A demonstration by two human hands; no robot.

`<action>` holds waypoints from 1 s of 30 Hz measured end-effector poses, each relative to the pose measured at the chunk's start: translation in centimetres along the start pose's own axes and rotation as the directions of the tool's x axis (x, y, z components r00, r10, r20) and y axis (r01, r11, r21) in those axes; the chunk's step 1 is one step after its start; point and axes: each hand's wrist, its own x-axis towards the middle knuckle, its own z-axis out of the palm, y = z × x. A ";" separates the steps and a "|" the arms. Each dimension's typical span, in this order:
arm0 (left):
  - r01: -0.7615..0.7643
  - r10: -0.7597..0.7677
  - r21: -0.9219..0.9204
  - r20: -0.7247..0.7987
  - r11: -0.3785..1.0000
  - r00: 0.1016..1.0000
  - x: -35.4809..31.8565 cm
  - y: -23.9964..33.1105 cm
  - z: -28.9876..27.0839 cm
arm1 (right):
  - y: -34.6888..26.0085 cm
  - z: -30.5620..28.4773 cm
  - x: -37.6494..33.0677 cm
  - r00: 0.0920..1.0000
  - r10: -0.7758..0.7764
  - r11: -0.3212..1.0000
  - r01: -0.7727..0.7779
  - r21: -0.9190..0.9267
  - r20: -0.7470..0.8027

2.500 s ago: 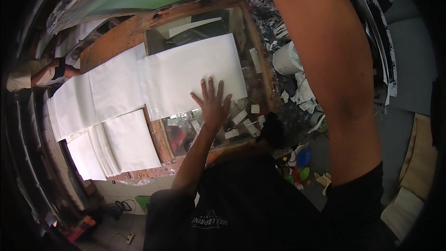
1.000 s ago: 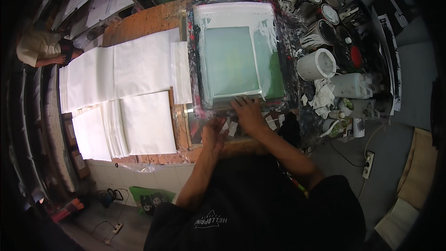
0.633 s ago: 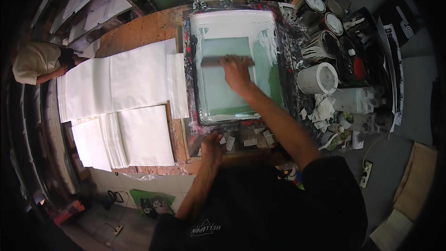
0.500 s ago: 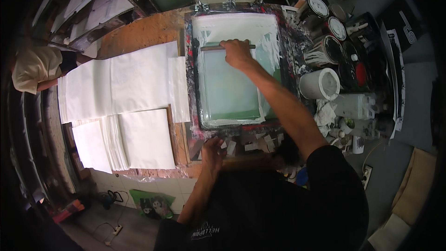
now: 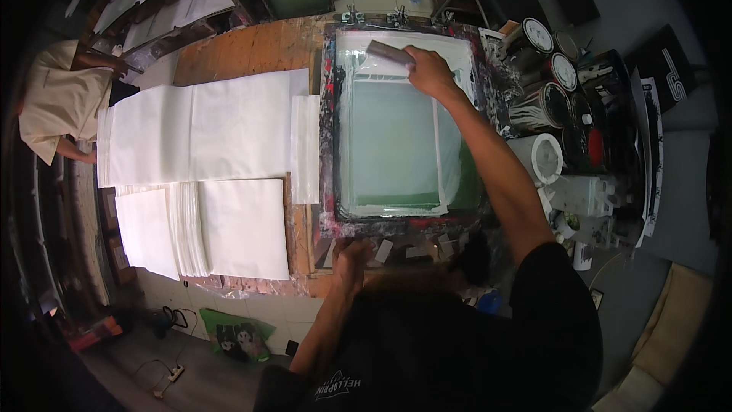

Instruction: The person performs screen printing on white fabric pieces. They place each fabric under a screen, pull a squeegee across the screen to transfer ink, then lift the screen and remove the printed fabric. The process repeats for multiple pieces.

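Observation:
My right hand (image 5: 428,69) is closed round the right end of a squeegee (image 5: 390,53) with a grey-brown handle. It is over the far part of a screen-printing frame, slanting, its left end farther away. The mesh (image 5: 393,141) is pale blue-green, with white ink (image 5: 446,42) spread along the far end and streaked down the right side. The screen frame (image 5: 329,130) is dark and ink-stained. At its near left corner is my left hand (image 5: 352,258), fingers bent toward the frame edge. Blur hides whether they grip it.
White folded sheets (image 5: 240,126) and smaller stacks (image 5: 244,225) cover the table's left. Hinge clamps (image 5: 351,15) stand at the frame's far edge. Ink cans (image 5: 545,103) and a white bucket (image 5: 545,156) crowd the right. At far left is another person (image 5: 69,99).
My right hand has moved the squeegee farther away and turned it from level to slanting. My left hand is now closer to the frame's near edge. The whole view has shifted slightly.

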 end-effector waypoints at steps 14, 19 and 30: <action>-0.221 0.212 -0.003 0.290 0.975 0.933 -3.9 6.6 3.3 | -12.9 -4.8 -27.4 0.913 -0.328 0.941 0.292 -0.171 -0.243; -0.370 0.399 -0.149 0.365 0.917 0.841 -5.7 12.0 8.7 | -12.9 -11.3 -22.2 0.788 -0.469 0.881 0.390 -0.268 -0.398; -0.039 0.761 0.818 0.550 -0.574 0.345 14.8 9.7 1.3 | -18.6 -27.9 -11.1 0.979 -0.201 0.977 0.197 -0.075 -0.045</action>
